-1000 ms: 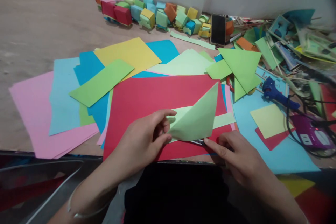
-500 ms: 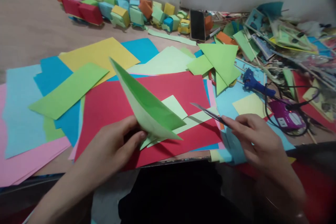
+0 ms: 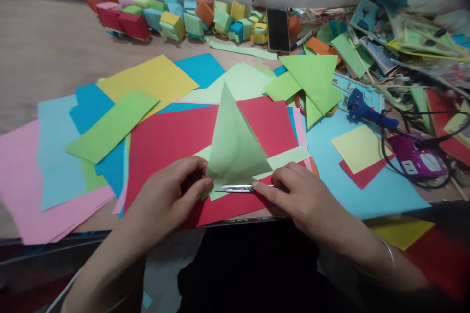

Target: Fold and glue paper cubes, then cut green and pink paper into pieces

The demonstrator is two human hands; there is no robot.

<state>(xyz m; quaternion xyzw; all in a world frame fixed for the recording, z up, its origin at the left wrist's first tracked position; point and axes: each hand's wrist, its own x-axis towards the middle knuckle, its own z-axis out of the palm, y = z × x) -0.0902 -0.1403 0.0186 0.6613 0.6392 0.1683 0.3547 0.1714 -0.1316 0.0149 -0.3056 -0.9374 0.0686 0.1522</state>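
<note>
A pale green paper triangle [image 3: 235,142], point away from me, is over a red sheet [image 3: 165,142]. My left hand [image 3: 176,188] pinches its lower left corner between thumb and fingers. In my right hand [image 3: 297,190] is a craft knife [image 3: 237,189], its blade pointing left along the triangle's lower edge. The right fingers are also close to the triangle's lower right corner; whether they grip the paper I cannot tell. A pale green strip [image 3: 290,157] lies partly under the triangle.
Folded paper vehicles [image 3: 194,24] line the back beside a phone [image 3: 278,30]. Coloured sheets [image 3: 58,151] overlap on the left. To the right are a blue glue gun [image 3: 370,110], a purple adapter [image 3: 416,154] with a black cord, and heaped scraps [image 3: 422,44].
My right hand has moved left, bringing the craft knife to the paper's lower edge. The pale green paper, raised and open before, now shows as a flat-looking triangle.
</note>
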